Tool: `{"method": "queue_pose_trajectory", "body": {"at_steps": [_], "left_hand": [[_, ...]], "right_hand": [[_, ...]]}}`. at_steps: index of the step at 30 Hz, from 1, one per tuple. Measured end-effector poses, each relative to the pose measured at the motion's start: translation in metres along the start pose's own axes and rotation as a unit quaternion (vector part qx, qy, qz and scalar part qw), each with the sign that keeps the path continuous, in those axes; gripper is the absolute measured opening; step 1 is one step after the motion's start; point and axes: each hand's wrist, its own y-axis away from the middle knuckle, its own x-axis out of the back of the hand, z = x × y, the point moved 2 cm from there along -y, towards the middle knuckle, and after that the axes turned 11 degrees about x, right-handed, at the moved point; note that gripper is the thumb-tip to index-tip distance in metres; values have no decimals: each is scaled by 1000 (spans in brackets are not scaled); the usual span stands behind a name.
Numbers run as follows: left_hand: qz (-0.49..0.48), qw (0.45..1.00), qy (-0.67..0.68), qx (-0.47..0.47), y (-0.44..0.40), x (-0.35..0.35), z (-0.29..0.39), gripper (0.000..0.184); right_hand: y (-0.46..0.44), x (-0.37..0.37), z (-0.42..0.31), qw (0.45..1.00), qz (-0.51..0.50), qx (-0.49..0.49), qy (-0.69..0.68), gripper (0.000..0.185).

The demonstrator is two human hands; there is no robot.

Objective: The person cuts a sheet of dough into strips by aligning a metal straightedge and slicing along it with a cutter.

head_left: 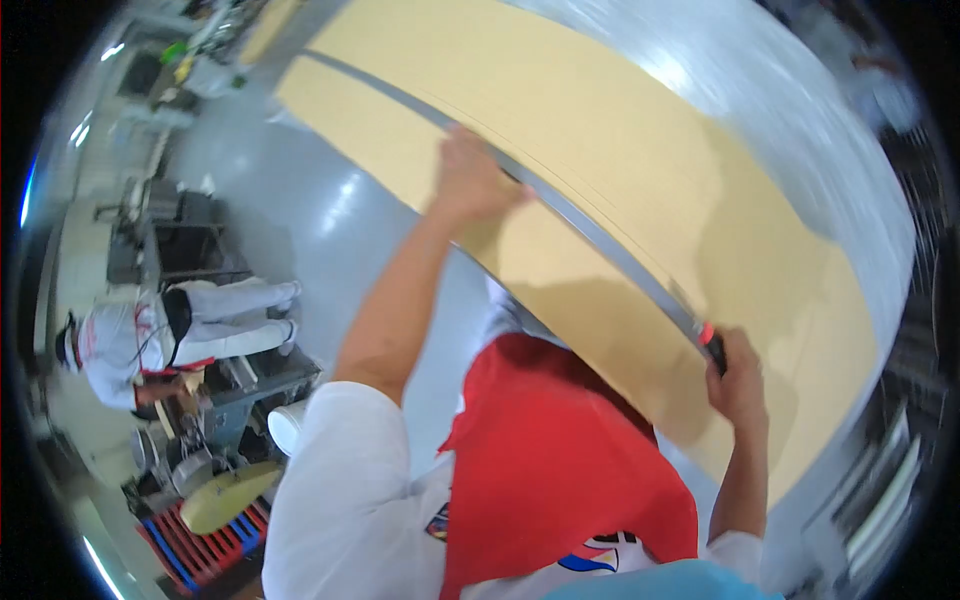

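Note:
A wide yellowish sheet lies on a shiny metal table. Across it runs a long grey metal strip, like a straightedge. My left hand presses on the strip near its middle, its fingers partly blurred. My right hand is closed around the black handle of a knife with a red collar, at the strip's near right end. The knife's blade lies along the strip, and I cannot tell where one ends and the other starts. Thin lines run on the sheet beside the strip.
At the left, a person in white bends over a metal workbench. A white bucket and red and blue slatted crates stand near it. Racks line the right side. Grey floor shows beyond the sheet's edge.

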Motion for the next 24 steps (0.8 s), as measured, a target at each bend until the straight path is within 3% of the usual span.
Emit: {"method": "queue_pose_trajectory", "body": {"at_steps": [2,3,5,6,8,11,14,24], "left_hand": [[78,996,16,-31,-15,-16,-28,99],[88,996,15,-20,-24,-22,-48,99],[94,983,129,-93,-49,-28,-74,60],[97,982,131,-92,-71,-32,-96,60],[151,931,257,-210,-95,-41,-124,38],[195,907,275,-252,-164,-44,-183,33],[148,895,326,-265,-213,-47,-238,28],[131,877,298,-353,-241,-50,-262,43]], "right_hand": [[-62,-40,-28,997,-36,-34,60,47],[-88,-58,-38,997,-24,-34,70,48],[-121,-82,-46,996,-9,-34,84,49],[-131,-93,-48,995,8,-46,92,48],[-123,-100,-45,993,24,-55,105,48],[-124,-105,-38,987,-9,-102,120,48],[-127,-116,-47,989,10,-82,121,39],[-125,-125,-48,986,45,-112,118,43]]}}
